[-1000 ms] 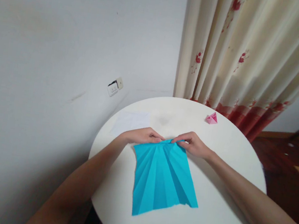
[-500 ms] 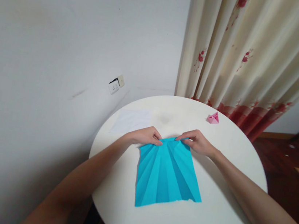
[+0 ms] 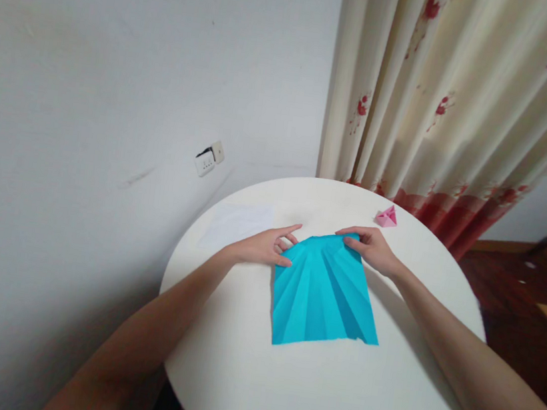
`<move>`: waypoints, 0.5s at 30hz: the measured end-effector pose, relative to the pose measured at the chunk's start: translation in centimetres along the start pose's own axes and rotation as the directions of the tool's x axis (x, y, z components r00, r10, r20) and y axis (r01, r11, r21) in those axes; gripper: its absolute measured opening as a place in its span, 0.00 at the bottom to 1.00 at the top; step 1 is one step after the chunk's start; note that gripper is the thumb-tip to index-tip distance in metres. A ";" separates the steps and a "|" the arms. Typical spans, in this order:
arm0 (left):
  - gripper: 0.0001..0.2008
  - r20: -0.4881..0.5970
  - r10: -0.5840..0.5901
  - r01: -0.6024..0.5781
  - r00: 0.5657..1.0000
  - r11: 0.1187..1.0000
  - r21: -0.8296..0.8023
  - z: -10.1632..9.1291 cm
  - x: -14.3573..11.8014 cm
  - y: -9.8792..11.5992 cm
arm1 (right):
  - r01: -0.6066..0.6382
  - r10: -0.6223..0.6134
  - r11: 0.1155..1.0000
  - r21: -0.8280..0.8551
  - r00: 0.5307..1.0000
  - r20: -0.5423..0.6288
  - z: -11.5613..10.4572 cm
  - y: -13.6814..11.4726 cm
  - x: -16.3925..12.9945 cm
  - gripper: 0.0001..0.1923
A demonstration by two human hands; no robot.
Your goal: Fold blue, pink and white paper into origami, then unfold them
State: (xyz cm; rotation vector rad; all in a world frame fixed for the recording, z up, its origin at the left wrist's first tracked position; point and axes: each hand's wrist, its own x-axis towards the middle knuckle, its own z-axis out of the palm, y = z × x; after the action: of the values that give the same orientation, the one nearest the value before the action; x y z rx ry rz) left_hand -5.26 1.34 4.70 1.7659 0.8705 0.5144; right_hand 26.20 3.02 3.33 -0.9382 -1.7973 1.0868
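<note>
A creased blue paper sheet (image 3: pixel 325 292) lies on the round white table (image 3: pixel 308 398), its folds fanning out toward me. My left hand (image 3: pixel 268 248) pinches the sheet's far left corner, with the index finger stretched out. The far right corner is pinched by my right hand (image 3: pixel 371 248). Between the hands the far edge of the paper bows up slightly.
A small pink folded paper piece (image 3: pixel 387 216) sits at the far right of the table. A white sheet (image 3: pixel 238 222) lies at the far left. A wall with a socket (image 3: pixel 208 158) is on the left, a flowered curtain (image 3: pixel 448 100) behind.
Both hands have slid the blue sheet away from me and to the right across the table. The hands have spread apart, so the gathered far edge is wider now.
</note>
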 end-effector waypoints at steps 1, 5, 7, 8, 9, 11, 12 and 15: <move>0.48 -0.026 0.014 -0.014 1.000 1.000 0.016 0.2 0.0 -0.1 | -0.013 0.013 1.000 0.009 1.000 -0.010 0.0 0.1 0.0 0.20; 0.52 -0.036 0.088 -0.085 0.995 0.993 0.085 0.8 -0.2 -0.1 | -0.070 0.074 0.996 0.051 0.994 -0.082 0.2 0.3 0.1 0.20; 0.56 -0.052 0.117 -0.107 0.992 0.981 0.163 1.1 -0.2 0.1 | -0.094 0.103 0.992 0.081 0.988 -0.113 0.3 0.3 0.1 0.21; 0.54 -0.079 0.124 -0.106 0.989 0.974 0.201 1.3 -0.1 0.2 | -0.103 0.115 0.990 0.095 0.986 -0.122 0.3 0.4 0.1 0.22; 0.49 -0.112 0.129 -0.100 0.985 0.968 0.231 1.4 0.0 0.3 | -0.111 0.124 0.988 0.109 0.984 -0.128 0.4 0.4 0.2 0.23; 0.31 -0.189 0.126 -0.075 0.974 0.963 0.259 1.6 0.5 0.3 | -0.121 0.139 0.984 0.133 0.981 -0.133 0.4 0.4 0.2 0.23; 0.25 -0.236 0.119 -0.055 0.964 0.964 0.261 1.6 0.7 0.3 | -0.124 0.143 0.982 0.141 0.981 -0.134 0.4 0.4 0.2 0.23; 0.24 -0.406 0.066 -0.012 0.912 0.991 0.135 1.7 1.4 -0.1 | -0.122 0.138 0.984 0.132 0.983 -0.119 0.4 0.3 0.1 0.21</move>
State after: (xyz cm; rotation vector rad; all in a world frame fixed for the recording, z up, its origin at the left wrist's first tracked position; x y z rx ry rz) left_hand -3.21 1.37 3.94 1.8257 1.1830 0.8952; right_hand 25.86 3.13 2.94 -1.0371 -1.5645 1.1781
